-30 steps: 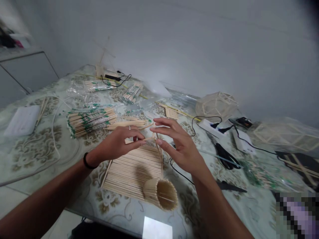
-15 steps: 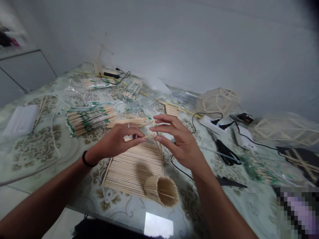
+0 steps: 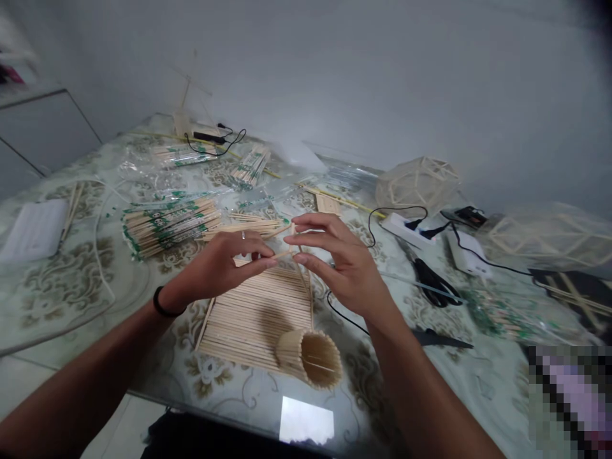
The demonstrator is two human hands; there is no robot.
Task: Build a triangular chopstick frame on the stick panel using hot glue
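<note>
My left hand and my right hand meet above a flat mat of bamboo sticks on the table. Both pinch a short thin stick between their fingertips, the left holding one end, the right the other. My right hand's other fingers are spread out. A thin upright stick runs down from my right hand's fingers to the mat's right edge. A small cylinder made of sticks lies on its side at the mat's near corner. A ring shows on my left hand and a black band on that wrist.
Bundles of wrapped chopsticks lie to the left, a white box farther left. A white power strip with black cables, black scissors and stick-built polyhedra in plastic are on the right. The glass table edge runs near me.
The hands have barely moved; my right hand's fingers have closed in a little on the short stick. The view has shifted slightly.
</note>
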